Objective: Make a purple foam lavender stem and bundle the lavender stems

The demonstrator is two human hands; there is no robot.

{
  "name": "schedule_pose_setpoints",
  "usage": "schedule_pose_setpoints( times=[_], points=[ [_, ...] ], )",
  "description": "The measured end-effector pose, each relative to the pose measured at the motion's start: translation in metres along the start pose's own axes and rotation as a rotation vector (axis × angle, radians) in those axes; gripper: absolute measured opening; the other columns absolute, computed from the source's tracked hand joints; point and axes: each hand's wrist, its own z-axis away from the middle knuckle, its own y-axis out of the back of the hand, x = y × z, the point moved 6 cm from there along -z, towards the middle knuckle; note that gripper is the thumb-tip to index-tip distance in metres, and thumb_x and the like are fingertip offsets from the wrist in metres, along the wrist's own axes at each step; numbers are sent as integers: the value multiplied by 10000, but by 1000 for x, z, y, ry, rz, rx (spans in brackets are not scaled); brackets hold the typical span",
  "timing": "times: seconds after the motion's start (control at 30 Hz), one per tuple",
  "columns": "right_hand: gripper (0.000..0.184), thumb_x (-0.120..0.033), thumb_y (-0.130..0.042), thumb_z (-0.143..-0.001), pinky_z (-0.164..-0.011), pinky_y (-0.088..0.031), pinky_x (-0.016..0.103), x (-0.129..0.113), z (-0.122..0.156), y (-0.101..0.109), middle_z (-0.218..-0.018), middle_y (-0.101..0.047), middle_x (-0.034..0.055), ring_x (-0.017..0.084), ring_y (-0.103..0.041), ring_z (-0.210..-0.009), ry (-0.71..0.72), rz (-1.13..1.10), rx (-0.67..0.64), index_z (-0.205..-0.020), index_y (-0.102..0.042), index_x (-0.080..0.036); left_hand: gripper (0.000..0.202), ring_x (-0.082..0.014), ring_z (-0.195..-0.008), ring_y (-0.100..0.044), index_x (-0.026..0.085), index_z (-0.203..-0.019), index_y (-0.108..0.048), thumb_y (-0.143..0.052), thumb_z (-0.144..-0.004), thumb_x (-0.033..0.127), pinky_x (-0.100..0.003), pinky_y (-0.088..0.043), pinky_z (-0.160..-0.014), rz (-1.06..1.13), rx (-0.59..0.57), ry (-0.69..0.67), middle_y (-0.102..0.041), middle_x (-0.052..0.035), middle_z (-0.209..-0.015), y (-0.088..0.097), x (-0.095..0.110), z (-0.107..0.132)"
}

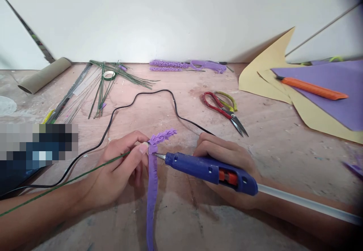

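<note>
My left hand point(121, 164) pinches a green wire stem point(85, 174) near its top, where a purple fringed flower spike point(164, 135) points up to the right. From that pinch a long purple foam strip point(152, 202) hangs down toward the near edge of the view. In my right hand point(227, 156) is a blue hot glue gun point(195, 168), gripped with its metal nozzle pointing left. The nozzle tip is at the strip's upper part, touching or nearly so. A whitish glue stick point(306, 202) sticks out of the gun's back.
A black cord point(136, 98) loops across the table. Red-and-yellow-handled scissors point(221, 109) lie beyond my right hand. An orange cutter point(314, 88) rests on purple and yellow sheets. Green wires point(133, 76), a tape roll point(109, 75), finished purple spikes point(168, 65) and a cardboard tube point(45, 76) lie farther back.
</note>
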Motion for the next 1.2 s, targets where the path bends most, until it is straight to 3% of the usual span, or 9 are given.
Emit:
schedule_pose_setpoints(
  times=[0.27,0.43,0.53,0.7,0.77,0.87,1.0,1.1,1.2],
  points=[
    [108,-191,-592,-867,-594,-385,288,8,-2,6,-806,-541,14,156,-518,-672,-21,195,54,-963,-556,-225,311,-80,-473,-546,204,-939,-642,-488,-1046,452,-165,-440,-451,68,88,-117,-626,44,-626,7,3,5],
    [116,-216,-538,-885,-626,-447,306,35,-11,12,-1018,-643,69,211,-644,-801,-160,576,36,-999,-555,-224,305,-71,-467,-512,202,-906,-641,-468,-1063,399,-157,-403,-443,66,111,-245,-638,38,-620,8,7,10],
    [340,-226,-490,-891,-582,-460,344,54,-17,24,-1192,-611,171,274,-660,-825,-299,851,-34,-1219,-529,-142,306,-66,-459,-503,202,-897,-640,-467,-1064,391,-154,-382,-438,42,93,-246,-618,46,-603,7,7,9],
    [461,-88,-459,-857,-940,-496,521,46,-29,42,-1287,-584,240,396,-548,-1194,-230,975,-164,-1315,-513,-68,336,-62,-481,-508,188,-874,-637,-468,-1062,409,-155,-373,-448,-5,12,-223,-603,48,-609,4,9,5],
    [369,-114,-464,-897,-989,-462,545,28,-34,45,-1255,-623,199,383,-541,-1187,-180,853,-92,-1249,-575,-126,351,-60,-483,-502,181,-872,-638,-460,-1066,412,-157,-365,-452,-37,-26,-222,-591,49,-595,2,10,4],
    [273,-244,-432,-1020,-961,-486,453,-2,-41,31,-1152,-683,108,286,-607,-1110,-143,378,-7,-1211,-623,-197,371,-55,-481,-500,176,-876,-636,-448,-1070,430,-160,-371,-468,-48,-115,-203,-569,55,-576,-1,10,3],
    [336,-346,-383,-1082,-816,-504,322,-17,-50,-10,-960,-718,54,194,-667,-916,-247,-122,-163,-1033,-680,-196,388,-59,-511,-526,172,-911,-646,-446,-1064,466,-167,-410,-516,-77,-213,-175,-570,52,-601,-4,12,3],
    [456,-393,-362,-1087,-649,-461,289,-14,-51,-34,-679,-627,9,147,-588,-642,-344,-301,-356,-745,-588,-194,407,-71,-578,-550,161,-875,-662,-458,-1058,462,-172,-426,-560,-116,-217,-170,-596,30,-644,-3,12,0],
    [452,-388,-359,-1088,-584,-407,270,-8,-49,-40,-615,-549,-19,120,-504,-567,-398,-370,-388,-702,-505,-201,431,-82,-551,-538,160,-767,-627,-472,-1051,445,-182,-415,-532,-51,-236,-90,-581,29,-598,-4,6,-4]
  ],
)
